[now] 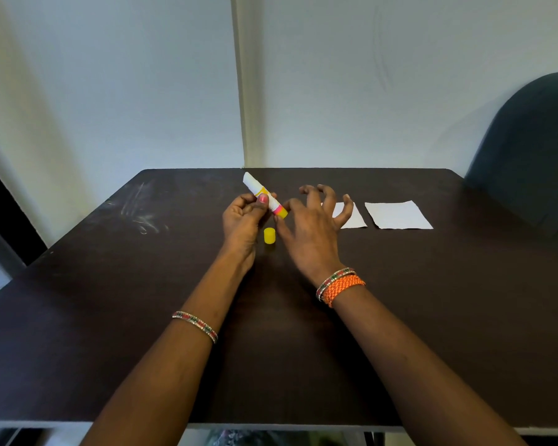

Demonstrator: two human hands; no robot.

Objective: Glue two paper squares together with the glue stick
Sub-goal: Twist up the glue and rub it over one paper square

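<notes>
My left hand holds the glue stick above the dark table, its white end pointing up and away, its yellow end toward my right hand. The stick's yellow cap stands on the table just below, between my two hands. My right hand hovers beside the stick's yellow end with fingers spread; its thumb is close to that end, and I cannot tell whether it touches. Two white paper squares lie side by side to the right: the nearer one partly hidden by my right fingers, the farther one in full view.
The dark brown table reaches to a pale wall at the back. A dark chair back rises past the table's far right corner. Pale scuff marks show on the table's left part.
</notes>
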